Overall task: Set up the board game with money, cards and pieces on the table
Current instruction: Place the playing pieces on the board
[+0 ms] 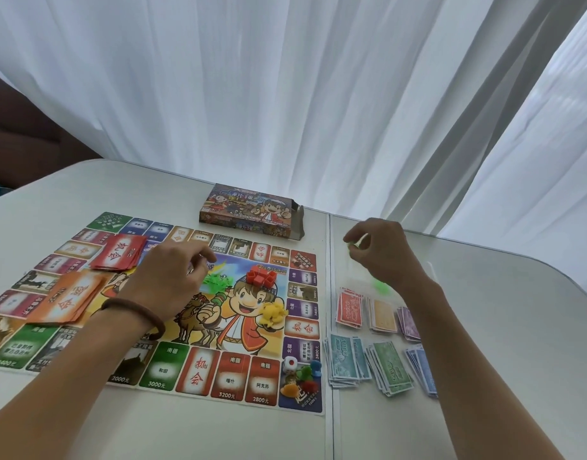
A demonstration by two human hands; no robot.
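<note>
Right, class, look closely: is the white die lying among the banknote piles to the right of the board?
No, the white die sits on the game board's near right corner, beside the coloured tokens.

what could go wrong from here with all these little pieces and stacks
The green piece pinched in the right hand could slip toward the table seam. The wrist of the left hand hangs close by the orange cards; a sweep may scatter them. The piled red houses might topple if bumped.
</note>
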